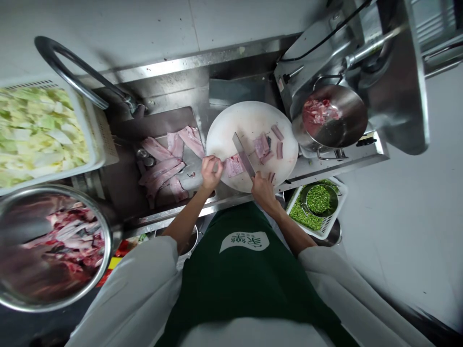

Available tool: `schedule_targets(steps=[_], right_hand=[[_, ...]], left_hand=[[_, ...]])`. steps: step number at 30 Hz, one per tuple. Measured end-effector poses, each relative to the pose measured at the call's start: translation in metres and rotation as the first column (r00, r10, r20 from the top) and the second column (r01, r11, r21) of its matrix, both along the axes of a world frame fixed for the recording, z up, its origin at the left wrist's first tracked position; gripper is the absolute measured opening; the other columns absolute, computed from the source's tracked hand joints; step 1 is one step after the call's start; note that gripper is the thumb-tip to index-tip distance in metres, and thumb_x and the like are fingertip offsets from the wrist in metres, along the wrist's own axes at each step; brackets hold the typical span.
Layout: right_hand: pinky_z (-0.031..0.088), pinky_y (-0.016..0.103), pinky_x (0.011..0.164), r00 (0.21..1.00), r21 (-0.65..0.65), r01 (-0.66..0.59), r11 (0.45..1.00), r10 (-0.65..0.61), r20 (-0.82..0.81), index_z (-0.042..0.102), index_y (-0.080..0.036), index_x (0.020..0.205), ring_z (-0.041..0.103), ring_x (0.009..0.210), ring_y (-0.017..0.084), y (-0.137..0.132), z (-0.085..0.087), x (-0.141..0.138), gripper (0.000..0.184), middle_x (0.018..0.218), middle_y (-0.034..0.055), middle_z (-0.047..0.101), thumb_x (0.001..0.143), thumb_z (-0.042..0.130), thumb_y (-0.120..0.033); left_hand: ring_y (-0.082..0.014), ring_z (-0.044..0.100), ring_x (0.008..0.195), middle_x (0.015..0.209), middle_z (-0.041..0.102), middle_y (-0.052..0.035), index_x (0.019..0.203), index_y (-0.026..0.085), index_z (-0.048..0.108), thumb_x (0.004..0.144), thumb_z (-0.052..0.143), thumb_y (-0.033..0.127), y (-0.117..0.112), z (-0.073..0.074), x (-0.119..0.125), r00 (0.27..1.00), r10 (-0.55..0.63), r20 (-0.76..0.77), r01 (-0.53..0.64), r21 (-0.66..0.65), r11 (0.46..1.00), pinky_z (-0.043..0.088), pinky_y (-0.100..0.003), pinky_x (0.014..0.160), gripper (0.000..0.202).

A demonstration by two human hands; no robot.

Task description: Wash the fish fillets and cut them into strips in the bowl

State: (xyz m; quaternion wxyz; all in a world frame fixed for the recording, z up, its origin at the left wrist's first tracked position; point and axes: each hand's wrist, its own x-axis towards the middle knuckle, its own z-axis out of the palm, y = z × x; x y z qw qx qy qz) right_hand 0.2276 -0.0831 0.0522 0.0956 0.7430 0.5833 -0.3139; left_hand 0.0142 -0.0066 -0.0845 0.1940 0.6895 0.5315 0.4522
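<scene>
My right hand point(265, 193) is wrapped round the handle of a kitchen knife point(243, 155), whose broad blade lies over the round white cutting board point(222, 123). Left of the blade sits a pale pink fish piece point(234, 166). My left hand point(211, 172) is closed in a pinch at the board's left edge, right beside that piece; whatever its fingertips hold is too small to tell. On the right side of the board lie more cut fish pieces point(261, 144) and some narrow strips point(279, 150). Long fish fillets point(162, 171) are spread in the sink to the left.
A curved faucet point(81, 72) arches over the sink point(119, 166). At left stand a white basket point(97, 140) of chopped cabbage and a big steel pot point(108, 241) with fish scraps. Right of the board is a steel pot point(349, 123) with meat; below, a basket point(342, 197) holds chopped greens.
</scene>
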Motion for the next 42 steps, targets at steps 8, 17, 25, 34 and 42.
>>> schedule_targets(steps=[8,17,25,34,42], right_hand=[[0.051,0.051,0.107,1.000,-0.050,-0.004,0.999,0.005,0.022,0.058,-0.004,0.141,0.075,0.115,0.038,-0.013,-0.004,0.010,0.042,0.116,0.0268,0.077,0.112,0.032,-0.018],[0.050,0.049,0.110,0.996,0.073,0.056,0.996,-0.050,-0.071,0.047,0.001,0.156,0.069,0.130,0.038,0.037,-0.027,0.009,0.051,0.133,0.0304,0.073,0.109,0.038,-0.018],[0.053,0.046,0.106,0.996,0.086,0.057,0.995,-0.062,0.059,0.055,-0.001,0.148,0.072,0.124,0.037,0.058,-0.021,0.037,0.044,0.135,0.0304,0.072,0.113,0.040,-0.022],[0.057,0.039,0.095,0.992,-0.007,-0.039,0.999,0.039,0.119,0.055,-0.010,0.148,0.078,0.112,0.033,0.005,-0.002,-0.038,0.042,0.119,0.0227,0.079,0.114,0.032,-0.015],[0.055,0.040,0.099,0.995,-0.072,-0.055,0.996,0.061,0.074,0.050,-0.004,0.149,0.075,0.120,0.033,0.011,0.008,-0.029,0.042,0.123,0.0249,0.076,0.111,0.032,-0.010]], left_hand=[[-0.0281,0.064,0.111,0.114,0.071,-0.0130,0.106,0.022,0.075,0.109,0.056,0.031,-0.001,-0.007,0.034,0.964,-0.258,-0.064,0.252,-0.094,0.963,0.055,-0.048,0.102,0.021],[-0.0286,0.064,0.114,0.125,0.073,-0.0140,0.114,0.019,0.079,0.111,0.052,0.029,0.000,-0.028,0.047,0.893,-0.396,-0.212,0.375,-0.132,0.917,0.052,-0.048,0.102,0.028],[-0.0268,0.066,0.110,0.116,0.073,-0.0120,0.108,0.020,0.076,0.111,0.055,0.031,-0.002,-0.021,0.043,0.938,-0.320,-0.135,0.318,-0.040,0.947,0.055,-0.046,0.098,0.024],[-0.0260,0.065,0.106,0.109,0.072,-0.0122,0.100,0.020,0.071,0.113,0.048,0.029,0.005,-0.028,0.041,0.865,-0.458,-0.206,0.470,0.012,0.883,0.056,-0.046,0.096,0.028],[-0.0261,0.064,0.101,0.102,0.070,-0.0116,0.092,0.020,0.069,0.113,0.045,0.027,0.009,-0.036,0.047,0.837,-0.511,-0.196,0.510,-0.061,0.858,0.057,-0.048,0.098,0.032]])
